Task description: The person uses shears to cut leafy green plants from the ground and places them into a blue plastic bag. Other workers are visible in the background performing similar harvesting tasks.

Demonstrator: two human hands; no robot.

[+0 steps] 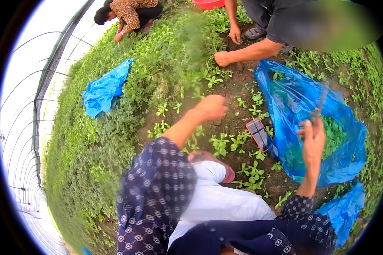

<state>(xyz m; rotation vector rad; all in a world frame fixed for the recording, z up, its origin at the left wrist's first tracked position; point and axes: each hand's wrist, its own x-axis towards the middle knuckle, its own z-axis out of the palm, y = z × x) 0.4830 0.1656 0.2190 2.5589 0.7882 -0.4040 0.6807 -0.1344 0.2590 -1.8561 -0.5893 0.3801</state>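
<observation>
My left hand [212, 106] is curled into a loose fist above bare soil and small leafy seedlings [219, 143]; motion blur hides whether anything is in its fingers. On the right, my right hand [313, 137] grips a slim metal hand tool [320, 102], its narrow end pointing up; blur hides its exact kind. Behind that hand lies a large open blue plastic bag [292, 105] with green leaves [332, 135] inside. A phone with a red edge [258, 134] rests on the soil against the bag's left side.
A co-worker's hand [222, 58] touches plants at the top, near a red basin [209, 3]. Another person [129, 14] crouches at the upper left. Dense greenery [99, 149] covers the left. Blue plastic sheets lie at the left [107, 89] and lower right [346, 212].
</observation>
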